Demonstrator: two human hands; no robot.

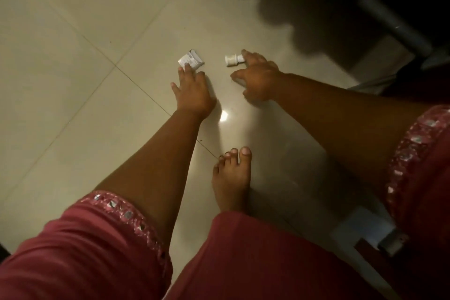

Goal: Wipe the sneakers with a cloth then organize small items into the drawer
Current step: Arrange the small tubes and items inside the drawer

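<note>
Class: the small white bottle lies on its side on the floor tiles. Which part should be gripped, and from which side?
Grip the white bottle across its round body, from above: it lies on its side on the tiled floor, cap end touching the right hand, so thumb and fingers can straddle its width.

You have open tiled floor [73, 61] to the left of and beyond the packet [191, 60]; a narrow gap separates it from the small bottle [233, 60]; dark furniture [389, 7] blocks your far right; your bare foot [231, 178] stands near below.
</note>
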